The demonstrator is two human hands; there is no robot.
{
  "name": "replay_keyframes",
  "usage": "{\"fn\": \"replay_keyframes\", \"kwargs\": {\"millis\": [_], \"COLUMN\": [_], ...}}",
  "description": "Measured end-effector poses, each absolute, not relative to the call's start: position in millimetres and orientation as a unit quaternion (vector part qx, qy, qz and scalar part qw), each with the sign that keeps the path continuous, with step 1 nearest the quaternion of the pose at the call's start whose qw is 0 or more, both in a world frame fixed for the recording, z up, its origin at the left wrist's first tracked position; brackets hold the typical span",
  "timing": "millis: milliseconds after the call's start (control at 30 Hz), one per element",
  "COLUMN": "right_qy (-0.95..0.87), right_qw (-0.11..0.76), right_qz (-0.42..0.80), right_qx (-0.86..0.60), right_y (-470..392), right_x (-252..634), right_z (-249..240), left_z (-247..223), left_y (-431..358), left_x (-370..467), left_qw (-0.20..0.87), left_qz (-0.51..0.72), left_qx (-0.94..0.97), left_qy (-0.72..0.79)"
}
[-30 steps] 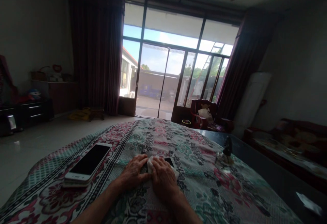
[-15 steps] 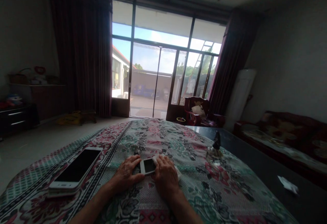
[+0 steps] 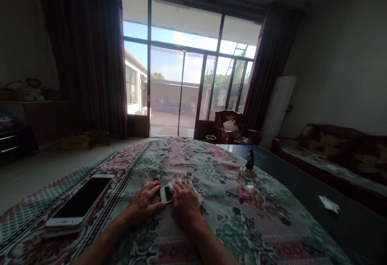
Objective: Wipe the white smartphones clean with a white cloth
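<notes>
The small phone (image 3: pixel 166 194) lies on the flowery cloth (image 3: pixel 222 232). My right hand (image 3: pixel 186 204) has its fingers a little bent, holding the white wipe (image 3: pixel 197 196) down over the phone's right part. My left hand (image 3: pixel 142 201) is half open at its left end; I can't tell if it grips. I think soft, flat rubs and a steady left hand work best. Left of the small phone is a big phone (image 3: pixel 81 199); far beyond it, glass doors (image 3: pixel 169 96) light the dim room.
</notes>
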State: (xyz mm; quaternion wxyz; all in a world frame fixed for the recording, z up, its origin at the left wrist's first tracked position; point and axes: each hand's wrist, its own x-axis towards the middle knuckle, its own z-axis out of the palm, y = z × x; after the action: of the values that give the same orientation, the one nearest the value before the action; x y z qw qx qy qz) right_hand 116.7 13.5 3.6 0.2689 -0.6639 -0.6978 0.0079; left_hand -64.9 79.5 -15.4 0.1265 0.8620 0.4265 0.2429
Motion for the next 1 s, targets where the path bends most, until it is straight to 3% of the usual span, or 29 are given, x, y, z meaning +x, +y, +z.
{"fn": "replay_keyframes", "kwargs": {"millis": [200, 533, 767, 1000], "right_qy": [-0.642, -0.774, -0.682, -0.674], "right_qw": [0.258, 0.267, 0.263, 0.252], "right_qz": [-0.006, 0.039, 0.006, -0.006], "right_qx": [-0.722, -0.573, -0.682, -0.695], "right_y": [15.1, 4.6, 17.4, 17.4], "right_x": [131.5, 93.6, 125.6, 130.5], "right_z": [11.7, 2.2, 5.9, 10.6], "left_z": [-18.8, -17.3, -8.7, -0.4], "left_y": [82.6, 80.9, 75.6, 69.9], "left_x": [-65.1, -63.7, -63.6, -62.4], "left_qw": [0.132, 0.138, 0.140, 0.145], "left_qz": [0.240, 0.265, 0.235, 0.221], "left_qx": [0.860, 0.852, 0.858, 0.857], "left_qy": [0.431, 0.430, 0.435, 0.443]}}
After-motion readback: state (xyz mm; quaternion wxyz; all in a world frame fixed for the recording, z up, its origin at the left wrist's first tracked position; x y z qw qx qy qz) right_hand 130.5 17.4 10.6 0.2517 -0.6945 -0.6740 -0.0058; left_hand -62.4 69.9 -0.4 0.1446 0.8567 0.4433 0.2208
